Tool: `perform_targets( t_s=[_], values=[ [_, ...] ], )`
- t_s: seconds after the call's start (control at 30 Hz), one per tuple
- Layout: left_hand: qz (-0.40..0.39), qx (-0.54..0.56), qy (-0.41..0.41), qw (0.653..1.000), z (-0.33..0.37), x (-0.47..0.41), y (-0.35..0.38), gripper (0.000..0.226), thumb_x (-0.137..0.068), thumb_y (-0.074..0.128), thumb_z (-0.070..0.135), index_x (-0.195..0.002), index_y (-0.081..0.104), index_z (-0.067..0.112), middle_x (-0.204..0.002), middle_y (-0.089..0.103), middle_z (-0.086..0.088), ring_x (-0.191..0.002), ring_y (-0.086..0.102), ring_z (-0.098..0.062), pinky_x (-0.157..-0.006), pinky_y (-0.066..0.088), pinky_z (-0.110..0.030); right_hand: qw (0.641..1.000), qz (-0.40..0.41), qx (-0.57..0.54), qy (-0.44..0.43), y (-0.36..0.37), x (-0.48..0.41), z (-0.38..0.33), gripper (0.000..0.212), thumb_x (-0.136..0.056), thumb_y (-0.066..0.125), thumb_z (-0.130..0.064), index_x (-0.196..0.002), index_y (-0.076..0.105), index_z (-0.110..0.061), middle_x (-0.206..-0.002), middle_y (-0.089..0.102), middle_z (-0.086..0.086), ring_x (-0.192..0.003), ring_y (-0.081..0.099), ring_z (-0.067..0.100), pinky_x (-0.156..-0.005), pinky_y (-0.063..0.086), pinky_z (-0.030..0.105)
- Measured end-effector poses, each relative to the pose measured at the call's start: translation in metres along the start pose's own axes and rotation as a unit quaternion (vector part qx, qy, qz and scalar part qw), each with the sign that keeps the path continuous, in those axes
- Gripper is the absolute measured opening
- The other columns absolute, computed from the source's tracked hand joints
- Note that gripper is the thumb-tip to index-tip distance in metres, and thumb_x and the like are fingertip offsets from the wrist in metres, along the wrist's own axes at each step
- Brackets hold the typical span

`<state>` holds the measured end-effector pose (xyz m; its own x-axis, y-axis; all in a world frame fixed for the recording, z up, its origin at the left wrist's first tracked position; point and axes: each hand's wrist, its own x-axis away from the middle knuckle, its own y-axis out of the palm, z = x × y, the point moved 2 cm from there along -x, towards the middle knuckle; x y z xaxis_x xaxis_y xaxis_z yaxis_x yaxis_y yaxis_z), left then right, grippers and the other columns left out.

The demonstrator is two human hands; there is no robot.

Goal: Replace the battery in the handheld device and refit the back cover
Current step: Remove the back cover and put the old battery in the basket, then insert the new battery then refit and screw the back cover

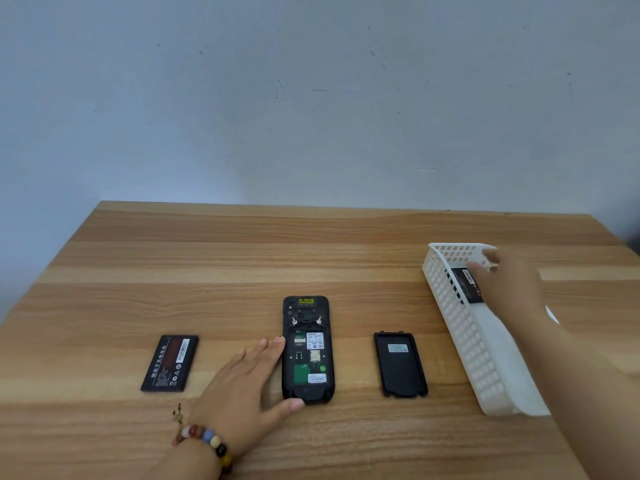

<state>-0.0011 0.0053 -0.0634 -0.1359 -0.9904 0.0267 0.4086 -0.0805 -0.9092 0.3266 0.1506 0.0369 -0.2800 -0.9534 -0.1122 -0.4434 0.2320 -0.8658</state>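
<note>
Head view puts the black rectangular battery [464, 282] inside the long white perforated plastic basket [460, 323] near the right edge of the wooden counter [311, 251]. Its long axis runs along the basket, away from you. Your right grip [509, 282], the nearer one, reaches over it with fingers stretched out and holding nothing; blur hides whether the tips touch. Your left grip [242, 382] lies flat and open against the left side of the black handheld device [308, 351] at mid-counter, its bay empty. The black plastic back cover [400, 365] lies to the device's right.
</note>
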Motion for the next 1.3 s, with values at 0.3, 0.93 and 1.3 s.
perform_targets(
  t_s=[0.3, 0.93, 1.3],
  values=[
    [0.112, 0.162, -0.071, 0.978, -0.014, 0.010, -0.017, 0.082, -0.064, 0.002, 0.086, -0.129, 0.028, 0.044, -0.133, 0.043, 0.014, -0.118, 0.037, 0.001, -0.095, 0.032, -0.020, 0.973, -0.094, 0.005, -0.209, 0.042, 0.108, -0.079, 0.057, -0.099, 0.026, -0.039, -0.149, 0.001, -0.029, -0.149, -0.004, -0.021, -0.140, -0.003, 0.000, -0.115, 0.000, 0.025],
    [0.110, 0.000, -0.341, 0.933, -0.099, 0.019, -0.039, 0.084, -0.073, 0.046, 0.069, -0.133, 0.037, 0.011, -0.145, 0.032, -0.008, -0.131, 0.029, -0.025, -0.107, 0.029, -0.038, 0.963, -0.201, 0.161, -0.077, 0.115, 0.121, -0.045, 0.055, -0.097, 0.009, -0.044, -0.149, -0.004, -0.031, -0.159, -0.005, -0.009, -0.146, -0.008, 0.012, -0.119, -0.002, 0.042],
    [0.153, -0.025, -0.352, 0.923, -0.079, 0.012, -0.049, 0.050, -0.073, 0.063, 0.049, -0.108, 0.055, 0.015, -0.105, 0.057, -0.009, -0.097, 0.049, -0.027, -0.079, 0.043, -0.035, 0.965, -0.193, 0.162, -0.079, 0.118, 0.120, -0.042, 0.055, -0.097, 0.010, -0.047, -0.148, -0.003, -0.032, -0.159, -0.005, -0.010, -0.146, -0.007, 0.011, -0.119, -0.003, 0.041]
  ],
)
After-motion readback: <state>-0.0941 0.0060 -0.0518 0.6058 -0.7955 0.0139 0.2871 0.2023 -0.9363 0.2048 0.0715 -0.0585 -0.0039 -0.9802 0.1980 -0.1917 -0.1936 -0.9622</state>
